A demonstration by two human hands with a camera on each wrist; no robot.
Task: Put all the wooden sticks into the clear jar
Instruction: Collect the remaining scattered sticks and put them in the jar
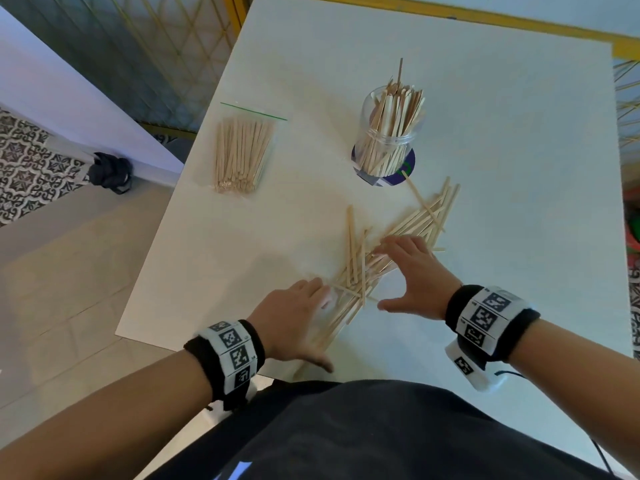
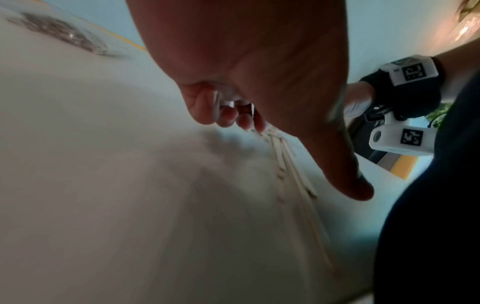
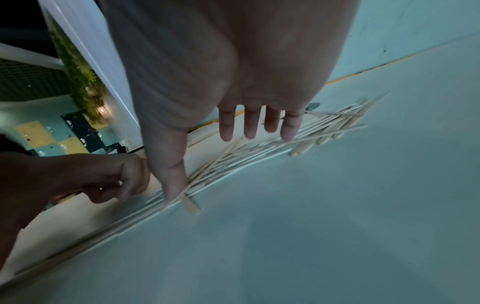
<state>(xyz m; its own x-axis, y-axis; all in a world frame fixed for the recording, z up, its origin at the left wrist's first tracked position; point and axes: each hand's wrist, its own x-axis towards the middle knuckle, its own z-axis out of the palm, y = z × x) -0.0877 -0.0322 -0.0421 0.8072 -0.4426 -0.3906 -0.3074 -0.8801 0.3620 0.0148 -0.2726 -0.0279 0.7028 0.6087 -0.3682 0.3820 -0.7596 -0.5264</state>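
Note:
A clear jar [image 1: 389,133] stands upright at the back middle of the white table [image 1: 519,168], holding several wooden sticks. Loose wooden sticks [image 1: 356,268] lie in a long scattered pile in front of it, running from near the jar down toward me. My left hand [image 1: 308,320] touches the pile's near left side, fingers bent down against the sticks [image 2: 285,156] and thumb held out. My right hand [image 1: 405,268] is spread flat over the pile's middle [image 3: 246,156], its fingertips [image 3: 288,133] on the sticks and its thumb reaching toward the left hand [image 3: 103,176]. Neither hand lifts a stick.
A clear zip bag [image 1: 240,154] full of sticks lies at the left of the table. The jar rests on a dark round disc [image 1: 407,169]. A black bag [image 1: 109,171] sits on the floor left of the table. The table's near edge is just under my wrists.

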